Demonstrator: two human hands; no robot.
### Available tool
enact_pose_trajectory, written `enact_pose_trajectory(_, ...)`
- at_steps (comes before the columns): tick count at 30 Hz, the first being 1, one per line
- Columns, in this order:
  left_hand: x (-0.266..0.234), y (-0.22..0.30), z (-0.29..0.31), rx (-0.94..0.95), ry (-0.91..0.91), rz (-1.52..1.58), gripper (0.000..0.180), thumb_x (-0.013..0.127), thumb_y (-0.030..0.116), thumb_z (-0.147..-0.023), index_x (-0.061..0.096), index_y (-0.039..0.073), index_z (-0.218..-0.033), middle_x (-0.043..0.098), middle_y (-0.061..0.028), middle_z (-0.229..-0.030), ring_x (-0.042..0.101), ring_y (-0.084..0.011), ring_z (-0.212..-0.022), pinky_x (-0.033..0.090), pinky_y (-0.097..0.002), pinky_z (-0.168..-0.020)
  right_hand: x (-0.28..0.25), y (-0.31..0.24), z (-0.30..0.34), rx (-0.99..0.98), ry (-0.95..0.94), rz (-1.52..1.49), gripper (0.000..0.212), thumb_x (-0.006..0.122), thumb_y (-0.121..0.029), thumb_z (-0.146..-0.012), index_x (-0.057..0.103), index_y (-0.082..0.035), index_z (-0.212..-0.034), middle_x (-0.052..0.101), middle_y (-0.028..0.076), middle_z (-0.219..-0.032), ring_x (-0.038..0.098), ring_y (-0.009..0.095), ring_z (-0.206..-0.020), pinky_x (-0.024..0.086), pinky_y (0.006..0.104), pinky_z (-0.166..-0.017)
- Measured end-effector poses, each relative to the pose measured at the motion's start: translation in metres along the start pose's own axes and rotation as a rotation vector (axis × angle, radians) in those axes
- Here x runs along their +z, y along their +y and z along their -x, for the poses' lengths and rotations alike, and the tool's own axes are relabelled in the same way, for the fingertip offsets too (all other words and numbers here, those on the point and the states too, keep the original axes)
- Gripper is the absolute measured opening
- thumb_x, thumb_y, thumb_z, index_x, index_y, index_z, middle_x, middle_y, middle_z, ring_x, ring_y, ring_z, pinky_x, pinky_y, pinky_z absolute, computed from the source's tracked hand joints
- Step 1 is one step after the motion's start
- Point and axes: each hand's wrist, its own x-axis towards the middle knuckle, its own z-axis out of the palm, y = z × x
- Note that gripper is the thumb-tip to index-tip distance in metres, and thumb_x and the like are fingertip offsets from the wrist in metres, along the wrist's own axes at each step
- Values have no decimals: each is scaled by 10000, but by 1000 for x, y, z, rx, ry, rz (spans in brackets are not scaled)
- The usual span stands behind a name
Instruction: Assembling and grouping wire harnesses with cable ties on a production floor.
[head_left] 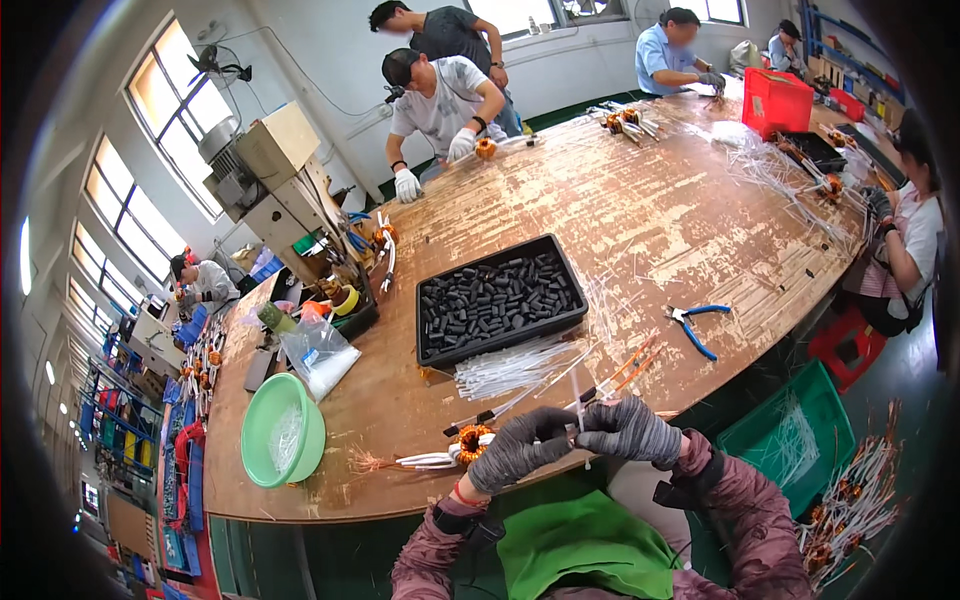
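Both my hands wear grey knitted gloves and meet at the table's near edge. My right hand is closed, its fingertips pinching a thin white strip that looks like a cable tie and stands nearly upright. Close against it, my left hand has its fingers closed too; what they grip is hidden. Beside the left hand lies an orange copper-wound ring coil with white sleeved leads pointing left. Black-tipped leads lie just beyond my fingers.
Ahead stand a black tray of short black sleeves and a pile of white strips. Blue-handled cutters lie to the right, a green bowl left. Below right is a green bin. Several co-workers surround the wooden table.
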Motion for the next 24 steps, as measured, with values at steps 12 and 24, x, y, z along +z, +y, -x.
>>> enact_pose_trajectory(12, -14, -22, 1, 206, 619, -324, 143, 590, 127, -879, 646, 6, -929, 645, -72, -755, 605, -138, -685, 466, -269, -620, 18, 12, 44, 278, -117, 62, 291, 617, -269, -850, 609, -42, -1031, 642, 123, -865, 632, 195, -800, 494, 329, -720)
enact_pose_trajectory(24, -6, -60, -44, 140, 633, -146, 212, 559, 188, -912, 638, -3, -961, 628, -40, -710, 580, -96, -640, 461, -230, -599, 41, 68, 58, 554, 146, -758, 334, 479, -190, -939, 494, -12, -1221, 561, 0, -817, 503, 38, -630, 447, 187, -564)
